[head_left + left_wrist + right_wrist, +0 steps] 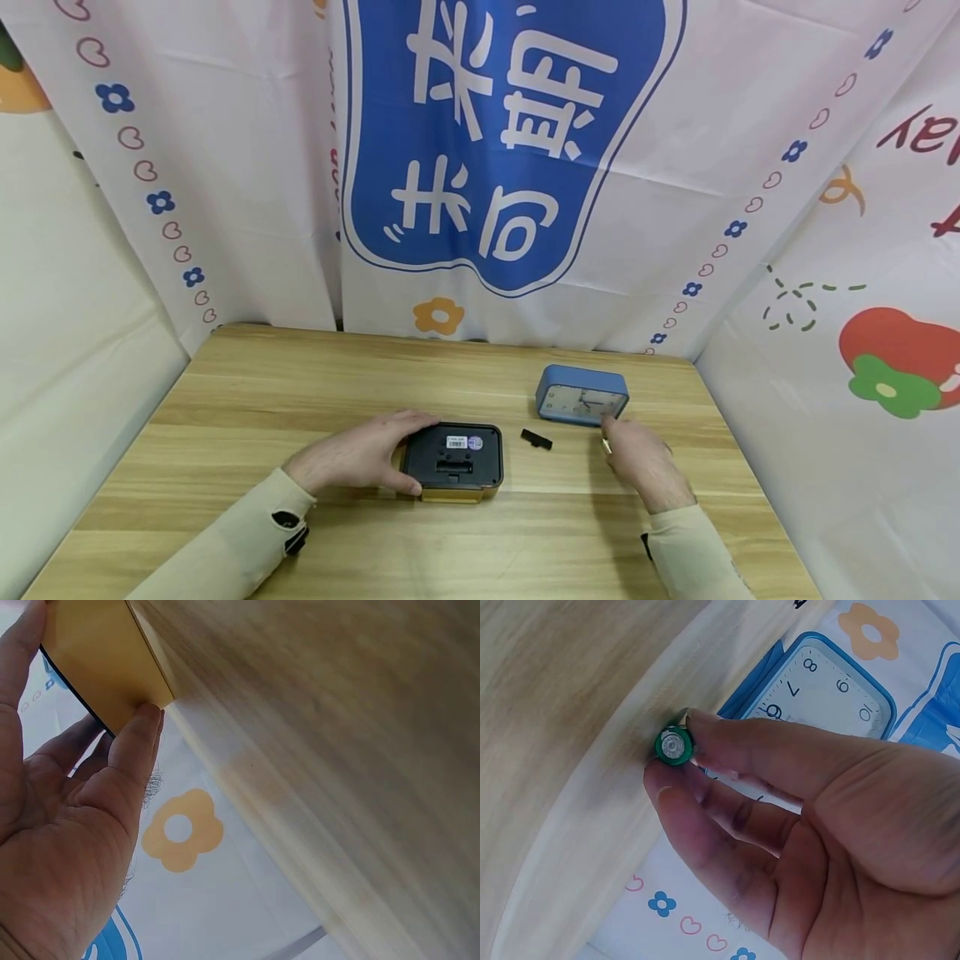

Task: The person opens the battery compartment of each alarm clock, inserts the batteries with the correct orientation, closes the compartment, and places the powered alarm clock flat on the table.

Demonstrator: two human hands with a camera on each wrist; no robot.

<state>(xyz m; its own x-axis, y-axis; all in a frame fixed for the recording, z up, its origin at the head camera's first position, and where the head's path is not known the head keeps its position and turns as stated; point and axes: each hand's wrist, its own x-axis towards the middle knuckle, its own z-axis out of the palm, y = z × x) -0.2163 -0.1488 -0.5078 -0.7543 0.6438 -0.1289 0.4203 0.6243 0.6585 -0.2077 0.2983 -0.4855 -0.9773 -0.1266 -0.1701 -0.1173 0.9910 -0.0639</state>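
A clock [453,446] with a black back and gold sides lies face down on the wooden table, its battery slot uncovered and dark inside. My left hand [363,457] grips its left end, with fingers at the far side and the thumb at the near side. In the left wrist view, fingertips and thumb press the gold casing [109,660]. A small green battery [674,745] is pinched between the thumb and fingers of my right hand [643,462], low over the table. Between the two clocks lies a black battery cover [536,439].
A blue alarm clock [582,393] stands upright at the back right, just beyond my right hand. The wooden table [300,367] ends at a printed white curtain [262,208] behind, and more printed cloth hangs along both sides.
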